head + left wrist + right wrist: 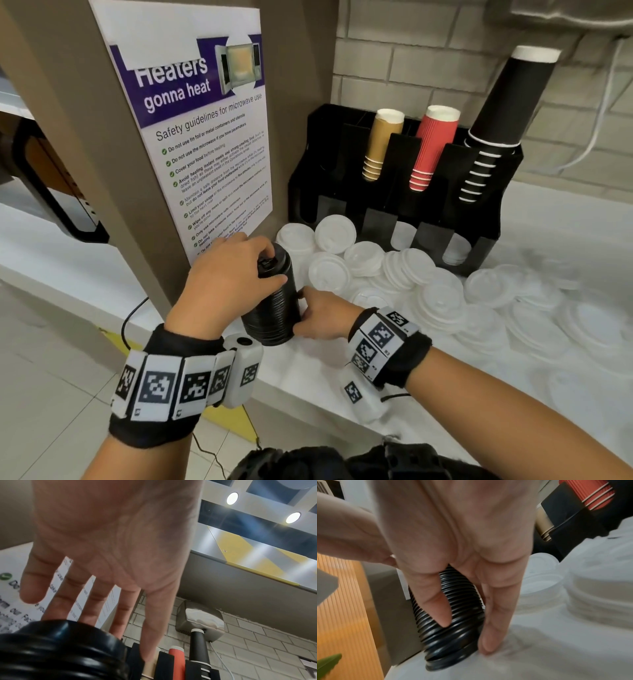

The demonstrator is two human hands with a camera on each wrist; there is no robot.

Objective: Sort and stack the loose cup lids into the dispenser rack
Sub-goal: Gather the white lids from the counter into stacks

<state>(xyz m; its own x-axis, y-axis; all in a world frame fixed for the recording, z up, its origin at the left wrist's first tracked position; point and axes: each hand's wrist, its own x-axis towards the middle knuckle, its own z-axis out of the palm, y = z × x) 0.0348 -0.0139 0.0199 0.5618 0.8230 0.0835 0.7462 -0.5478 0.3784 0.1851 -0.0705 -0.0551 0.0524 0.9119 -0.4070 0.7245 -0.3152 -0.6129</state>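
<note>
A tall stack of black lids (274,308) stands slightly tilted on the white counter, near its left front corner. My left hand (270,265) lies over the stack's top, fingers across it and thumb down its side. My right hand (301,311) grips the lower part; in the right wrist view its fingers (440,608) lie along the ribbed black stack (462,601) down to the counter. Loose white lids (363,253) are piled to the right. Behind them stands the black dispenser rack (329,144), with white lids (404,236) in two of its lower slots.
The rack's upper slots hold brown cups (380,147), red cups (431,147) and a tall column of black cups (500,120). A panel with a microwave safety poster (205,137) rises just left of the stack. The counter edge (308,397) runs below my wrists.
</note>
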